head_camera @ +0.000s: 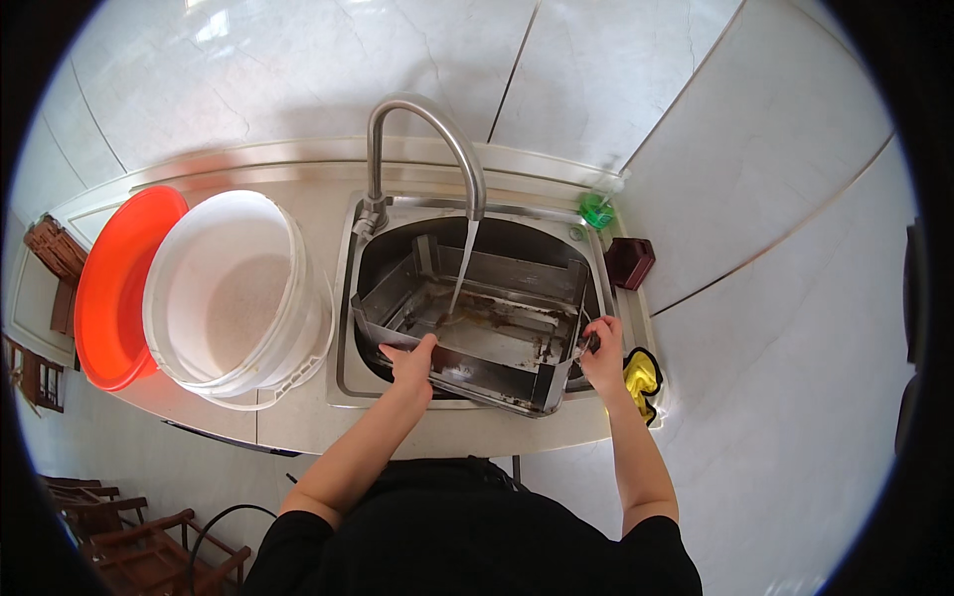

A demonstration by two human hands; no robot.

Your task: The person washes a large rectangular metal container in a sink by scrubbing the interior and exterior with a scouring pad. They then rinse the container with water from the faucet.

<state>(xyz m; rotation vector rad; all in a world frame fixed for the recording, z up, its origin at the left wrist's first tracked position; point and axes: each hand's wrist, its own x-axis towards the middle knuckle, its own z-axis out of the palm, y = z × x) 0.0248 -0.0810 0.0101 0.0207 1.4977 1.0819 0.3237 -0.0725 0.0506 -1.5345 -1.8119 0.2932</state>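
A rectangular stainless-steel box [492, 357] with an open top sits tilted in the sink [343, 357], its near right corner over the front rim. Brown and black stains mark its floor. From the curved faucet [425, 104] a stream of water [463, 264] falls into it. My left hand [412, 365] grips the near wall, with the thumb and a finger spread along the edge. At the right end wall, my right hand [602, 350] has its fingers curled around the edge, by a small dark part that is mostly hidden.
Left of the sink stand a white plastic bucket [223, 298] and an orange basin [112, 298]. A green soap bottle [596, 211], a dark red box [630, 262] and a yellow cloth [639, 380] with black edging lie along the right side. Wooden chairs [160, 544] stand at lower left.
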